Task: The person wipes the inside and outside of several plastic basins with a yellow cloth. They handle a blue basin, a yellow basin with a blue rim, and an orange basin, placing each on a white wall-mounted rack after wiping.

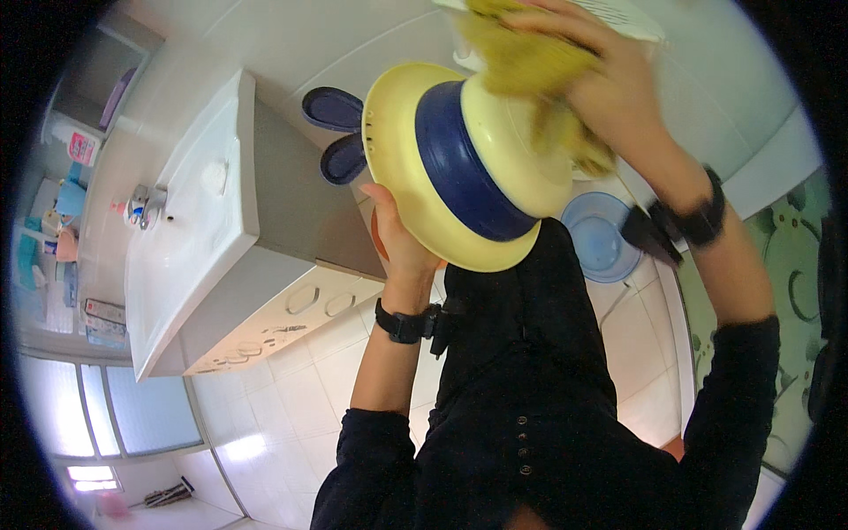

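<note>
A pale yellow, hat-shaped plastic vessel (508, 150) is held up tilted, its wide rim toward the left. Around its body runs a dark blue band (473, 163), and two dark blue ear-like loops (336, 110) stick out past the rim. My left hand (402, 231) grips the rim from below, thumb on the near face and the other fingers mostly hidden. In my right hand (609, 88) is a yellow-green cloth (530, 53), bunched and slightly blurred against the vessel's rounded end. A dark strap (698, 212) circles each wrist.
To the left, a white washbasin (194, 212) with a metal tap (146, 208) tops a grey cabinet (305, 185). A light blue round tub (601, 238) stands on the tiled floor below my right forearm. Bottles line the left wall; a green patterned surface (751, 291) lies right.
</note>
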`<state>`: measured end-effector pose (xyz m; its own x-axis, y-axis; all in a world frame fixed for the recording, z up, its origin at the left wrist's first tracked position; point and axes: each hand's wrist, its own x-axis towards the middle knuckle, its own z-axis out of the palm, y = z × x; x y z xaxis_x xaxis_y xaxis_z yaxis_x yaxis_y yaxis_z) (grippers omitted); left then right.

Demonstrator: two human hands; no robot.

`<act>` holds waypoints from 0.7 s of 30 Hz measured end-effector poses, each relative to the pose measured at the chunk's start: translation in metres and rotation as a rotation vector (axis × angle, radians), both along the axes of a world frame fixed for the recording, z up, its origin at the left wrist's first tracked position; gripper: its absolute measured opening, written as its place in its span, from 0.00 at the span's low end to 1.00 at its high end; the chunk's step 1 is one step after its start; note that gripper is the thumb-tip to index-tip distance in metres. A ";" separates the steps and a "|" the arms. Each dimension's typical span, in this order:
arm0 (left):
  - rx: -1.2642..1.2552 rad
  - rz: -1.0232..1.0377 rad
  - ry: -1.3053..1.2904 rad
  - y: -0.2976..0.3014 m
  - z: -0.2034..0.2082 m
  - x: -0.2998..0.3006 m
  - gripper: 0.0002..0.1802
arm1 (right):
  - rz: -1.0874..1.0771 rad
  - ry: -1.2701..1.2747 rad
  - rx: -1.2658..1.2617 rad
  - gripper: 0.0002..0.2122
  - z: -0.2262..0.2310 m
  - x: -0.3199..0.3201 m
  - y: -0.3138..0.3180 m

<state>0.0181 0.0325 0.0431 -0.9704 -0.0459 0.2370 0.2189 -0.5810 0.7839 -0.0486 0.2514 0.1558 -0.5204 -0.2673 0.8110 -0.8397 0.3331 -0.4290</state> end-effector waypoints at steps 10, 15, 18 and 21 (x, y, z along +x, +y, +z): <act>-0.042 0.000 -0.015 0.007 -0.012 0.020 0.36 | -0.163 -0.130 0.535 0.15 -0.051 -0.032 -0.069; -0.111 -0.088 0.028 0.005 -0.012 0.017 0.35 | -0.078 0.103 0.432 0.12 -0.050 -0.001 -0.050; -0.129 -0.053 0.035 0.012 -0.009 0.013 0.35 | 0.016 0.234 0.413 0.08 -0.058 0.015 -0.038; -0.090 -0.072 -0.002 0.015 -0.005 0.009 0.36 | 0.134 0.404 0.490 0.08 -0.078 0.032 -0.033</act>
